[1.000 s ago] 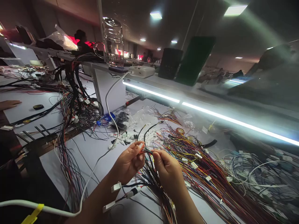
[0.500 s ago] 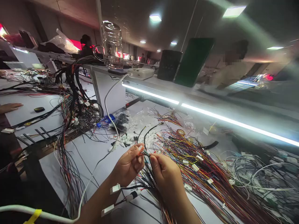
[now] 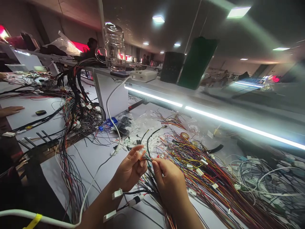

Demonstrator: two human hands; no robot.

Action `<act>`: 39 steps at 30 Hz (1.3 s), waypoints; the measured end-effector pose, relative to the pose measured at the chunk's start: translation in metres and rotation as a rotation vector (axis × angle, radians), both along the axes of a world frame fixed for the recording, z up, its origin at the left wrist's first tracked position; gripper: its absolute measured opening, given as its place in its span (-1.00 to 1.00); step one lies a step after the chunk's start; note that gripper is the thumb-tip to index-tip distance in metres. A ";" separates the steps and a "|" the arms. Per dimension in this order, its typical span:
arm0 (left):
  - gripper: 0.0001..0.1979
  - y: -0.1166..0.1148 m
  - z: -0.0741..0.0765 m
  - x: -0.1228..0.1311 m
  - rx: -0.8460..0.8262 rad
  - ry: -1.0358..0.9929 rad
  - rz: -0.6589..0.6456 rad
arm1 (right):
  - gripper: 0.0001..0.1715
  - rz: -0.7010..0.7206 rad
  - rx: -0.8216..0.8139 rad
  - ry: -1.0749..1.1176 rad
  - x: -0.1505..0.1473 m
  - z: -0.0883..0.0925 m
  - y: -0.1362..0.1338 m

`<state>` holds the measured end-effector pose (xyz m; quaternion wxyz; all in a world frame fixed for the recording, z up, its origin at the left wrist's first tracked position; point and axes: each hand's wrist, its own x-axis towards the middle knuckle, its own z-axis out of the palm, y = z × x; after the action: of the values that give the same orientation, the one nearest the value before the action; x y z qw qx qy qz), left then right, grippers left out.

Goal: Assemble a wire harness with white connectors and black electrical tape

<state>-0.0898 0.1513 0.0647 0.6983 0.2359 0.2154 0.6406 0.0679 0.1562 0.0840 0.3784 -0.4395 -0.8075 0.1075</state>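
Note:
My left hand (image 3: 130, 170) pinches a small white connector (image 3: 143, 155) with a fan of coloured wires running out of it. My right hand (image 3: 169, 184) is closed on those same wires just to the right of the connector, fingertips almost touching the left hand. Both hands hover over the white table (image 3: 95, 159). A dark bundle of wires (image 3: 154, 187) hangs down between my wrists, with white connectors (image 3: 118, 193) lying by my left forearm. A large heap of coloured wires (image 3: 209, 181) spreads to the right of my hands.
A white cable (image 3: 108, 108) runs from a white box (image 3: 144, 75) on the raised shelf down past my left arm. Black harnesses (image 3: 73, 105) cover the left table, where another person's hand (image 3: 9, 110) rests. A light strip (image 3: 214, 119) runs under the shelf; a glass jar (image 3: 115, 46) stands above.
My hands stay pinched on the connector and wires, shifting only slightly left. The view has turned a little; a person seen beyond the shelf at right half a second ago is gone.

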 end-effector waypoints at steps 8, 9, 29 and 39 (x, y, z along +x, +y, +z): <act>-0.76 0.002 -0.003 0.001 -0.064 -0.052 -0.008 | -0.71 -0.006 0.003 -0.019 -0.002 -0.004 -0.001; -0.76 0.002 -0.003 0.001 -0.078 -0.061 -0.007 | -0.71 -0.004 0.011 -0.016 -0.002 -0.004 -0.001; -0.72 0.010 -0.014 -0.006 -0.066 -0.045 -0.087 | -0.75 -0.037 0.084 0.005 0.001 -0.002 0.001; -0.75 0.010 -0.009 -0.004 -0.161 -0.037 -0.048 | -0.80 -0.059 0.026 0.028 -0.004 -0.004 -0.007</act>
<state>-0.0936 0.1616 0.0559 0.7339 0.1722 0.2476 0.6087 0.0643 0.1490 0.0804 0.3985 -0.4567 -0.7901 0.0918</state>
